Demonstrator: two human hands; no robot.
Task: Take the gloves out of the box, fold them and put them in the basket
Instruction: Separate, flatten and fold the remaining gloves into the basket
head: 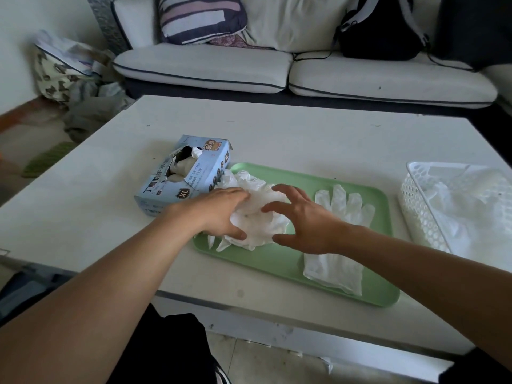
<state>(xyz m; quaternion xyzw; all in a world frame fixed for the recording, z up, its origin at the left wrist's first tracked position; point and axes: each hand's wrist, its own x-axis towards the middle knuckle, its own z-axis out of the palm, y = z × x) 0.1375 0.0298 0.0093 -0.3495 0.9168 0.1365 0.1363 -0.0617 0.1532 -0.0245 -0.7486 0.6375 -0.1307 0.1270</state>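
Observation:
A light blue glove box [182,176] lies on the white table, its torn top showing gloves inside. To its right is a green tray [291,267]. A crumpled heap of white gloves [257,217] sits on the tray's left part. My left hand [221,212] grips the heap from the left, thumb curled under it. My right hand [307,220] hovers at the heap's right side with fingers spread. One white glove [343,236] lies flat on the tray under my right wrist. A white perforated basket [432,212] at the far right holds white gloves.
A sofa [277,67] with cushions and a black backpack [379,29] stands behind the table. Bags and clothes [74,79] lie on the floor at the left. The table's near edge runs just below the tray.

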